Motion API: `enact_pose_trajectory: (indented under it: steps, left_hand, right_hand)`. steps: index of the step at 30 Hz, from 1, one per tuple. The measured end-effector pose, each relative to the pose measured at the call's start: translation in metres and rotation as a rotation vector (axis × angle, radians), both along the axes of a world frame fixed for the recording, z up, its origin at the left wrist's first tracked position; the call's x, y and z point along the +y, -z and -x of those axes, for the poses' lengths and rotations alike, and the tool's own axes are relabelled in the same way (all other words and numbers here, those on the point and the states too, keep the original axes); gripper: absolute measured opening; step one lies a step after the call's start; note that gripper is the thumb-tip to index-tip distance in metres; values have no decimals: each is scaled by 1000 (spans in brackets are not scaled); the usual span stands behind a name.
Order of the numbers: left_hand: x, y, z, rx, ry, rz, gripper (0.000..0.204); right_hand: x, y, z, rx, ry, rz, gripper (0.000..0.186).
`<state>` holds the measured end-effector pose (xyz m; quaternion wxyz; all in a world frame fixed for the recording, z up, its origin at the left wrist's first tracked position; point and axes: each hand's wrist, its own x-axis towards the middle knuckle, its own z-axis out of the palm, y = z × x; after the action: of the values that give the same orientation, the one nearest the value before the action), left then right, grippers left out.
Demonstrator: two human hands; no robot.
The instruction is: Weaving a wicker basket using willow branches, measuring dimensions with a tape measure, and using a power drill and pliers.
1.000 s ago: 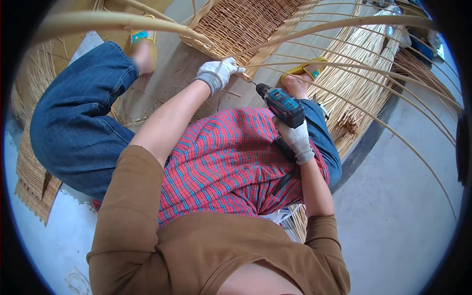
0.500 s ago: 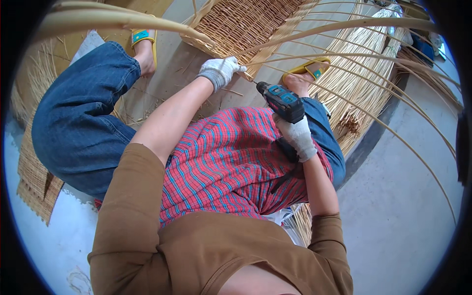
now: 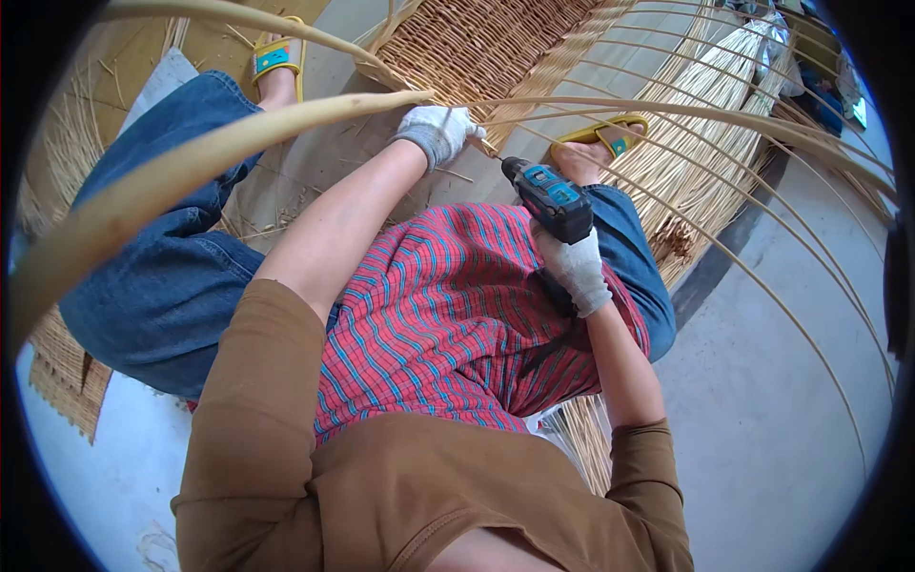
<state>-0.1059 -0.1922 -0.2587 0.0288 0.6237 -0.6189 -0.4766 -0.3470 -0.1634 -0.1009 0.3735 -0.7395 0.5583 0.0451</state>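
Observation:
My right hand, in a white knit glove, is wrapped around the grip of a black and blue cordless drill. The drill's thin bit points up and left, with its tip close to the near corner of a brown woven wicker basket. At that same corner my left hand, also gloved, is closed on the basket's edge, fingers and thumb beside the bit. Whether the bit has entered the wood cannot be made out. Long pale rods fan out from the basket to the right, and a thick rod sweeps to the left.
Bundles of pale wicker rods lie on the floor at the right. A flat woven piece lies at the far left. Loose cut bits are scattered between my feet, which wear yellow slippers. The rods arch over both knees.
The thick rod on the left has swung down across my knee. The basket, both hands and the drill have shifted slightly to the right, with the bit still by the corner.

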Motion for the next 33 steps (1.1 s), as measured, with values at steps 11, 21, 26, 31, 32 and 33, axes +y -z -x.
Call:
enact_pose_trajectory:
  steps: [11,21,26,31,32,33]
  left_hand:
    - [1,-9,-4,-38,118,111,43]
    - [-9,-26,-1,-82,58,-41,29]
    - [11,4,-7,62,-1,165,33]
    - [-2,13,13,130,7,294,43]
    - [-2,15,15,53,-6,165,53]
    - [-6,30,14,37,-48,163,55]
  right_hand:
    - [-2,9,-5,-40,-22,61,21]
    - [-7,11,-1,50,-5,0,19]
    - [-16,2,-15,199,-98,-92,26]
    - [-11,-39,3,-42,-135,229,25]
    - [-4,-62,-2,-21,61,41,23]
    - [-4,-82,-9,-99,278,-158,22]
